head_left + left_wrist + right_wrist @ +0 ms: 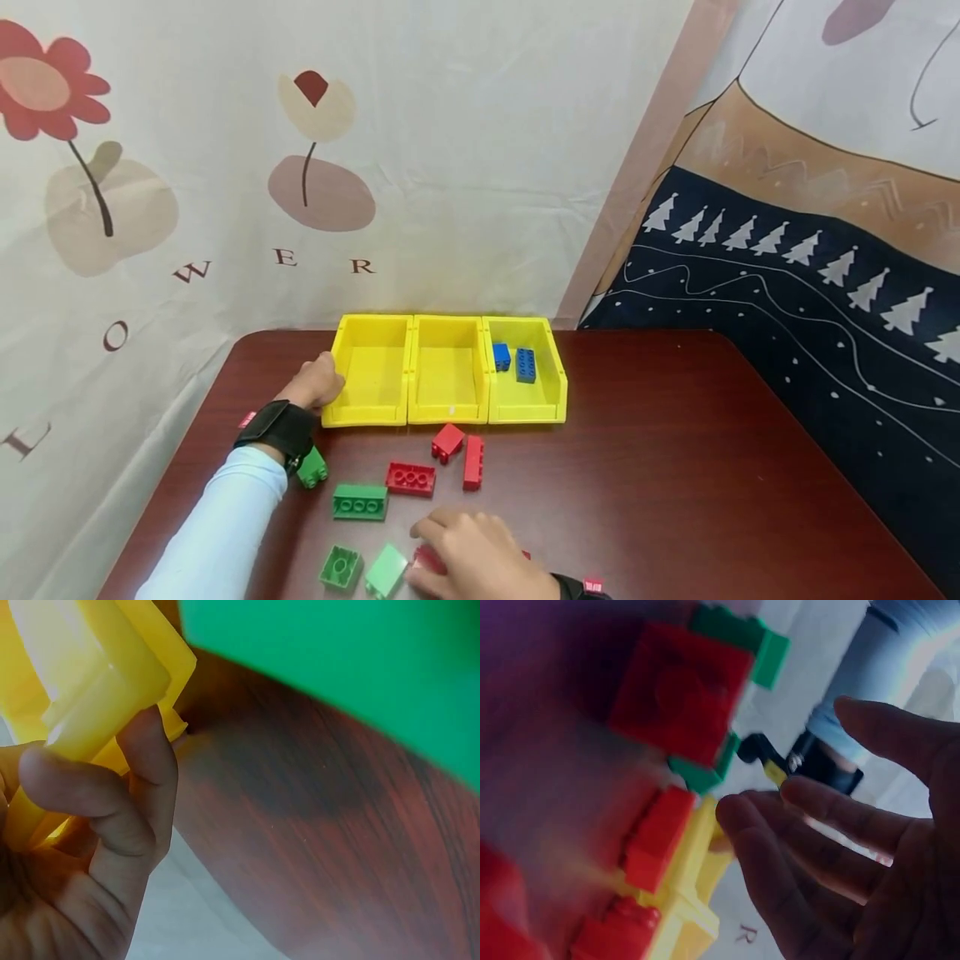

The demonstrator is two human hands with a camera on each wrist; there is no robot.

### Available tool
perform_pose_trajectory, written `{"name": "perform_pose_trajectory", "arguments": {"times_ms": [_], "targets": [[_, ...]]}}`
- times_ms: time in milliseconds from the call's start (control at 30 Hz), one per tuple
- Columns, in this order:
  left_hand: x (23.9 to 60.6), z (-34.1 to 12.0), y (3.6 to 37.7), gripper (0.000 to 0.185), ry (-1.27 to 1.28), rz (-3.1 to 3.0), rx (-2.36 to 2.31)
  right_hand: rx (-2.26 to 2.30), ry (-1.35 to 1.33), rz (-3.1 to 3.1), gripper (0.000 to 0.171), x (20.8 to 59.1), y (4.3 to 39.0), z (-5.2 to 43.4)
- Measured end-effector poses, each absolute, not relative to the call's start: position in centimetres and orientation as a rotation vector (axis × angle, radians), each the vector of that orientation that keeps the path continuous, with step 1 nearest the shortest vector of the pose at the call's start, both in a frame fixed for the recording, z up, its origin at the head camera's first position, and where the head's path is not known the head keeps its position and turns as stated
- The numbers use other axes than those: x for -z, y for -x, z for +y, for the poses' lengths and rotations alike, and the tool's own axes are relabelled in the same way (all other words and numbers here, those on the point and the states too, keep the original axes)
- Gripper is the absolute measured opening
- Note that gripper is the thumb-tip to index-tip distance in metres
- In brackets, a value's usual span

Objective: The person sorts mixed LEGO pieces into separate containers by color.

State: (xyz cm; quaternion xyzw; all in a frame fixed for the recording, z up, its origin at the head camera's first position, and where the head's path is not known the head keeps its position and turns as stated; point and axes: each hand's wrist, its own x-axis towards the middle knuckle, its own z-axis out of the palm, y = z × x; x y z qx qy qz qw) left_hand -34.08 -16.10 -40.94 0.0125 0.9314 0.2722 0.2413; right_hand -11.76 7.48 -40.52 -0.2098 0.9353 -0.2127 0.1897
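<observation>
Your left hand (313, 383) grips the leftmost yellow bin (375, 415) by its left wall, at the far edge of the worktop (675, 467). Your right hand (480, 552), fingers loosely extended, is just beside a red brick (427, 559), well apart from that edge.

Shows yellow bins (446, 367), blue bricks (526, 366), red bricks (410, 480) and green bricks (360, 502), a reddish-brown, dark-streaked table (660, 450), a pale blue sleeve (213, 525), black wrist straps (279, 429) with red tags (592, 585), off-white cloth (480, 167) printed with red and beige flowers (37, 87) and brown letters (281, 257), and navy cloth (862, 433) patterned with white trees (739, 236).
</observation>
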Motion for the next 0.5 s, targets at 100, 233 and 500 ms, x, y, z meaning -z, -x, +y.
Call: {"name": "perform_pose_trajectory", "arguments": {"times_ms": [100, 233, 500], "targets": [[41.3, -16.3, 34.2, 0.042, -0.036, 2.560, -0.757, 0.520, 0.684, 2.659, 0.043, 41.3, 11.7, 7.1], [41.6, -16.6, 34.2, 0.037, -0.030, 2.565, -0.781, 0.476, 0.757, 2.642, 0.042, 41.9, 11.8, 6.8], [41.8, -16.7, 34.3, 0.029, -0.055, 2.566, -0.838, 0.499, 0.719, 2.603, 0.029, 42.5, 12.0, 6.6]]}}
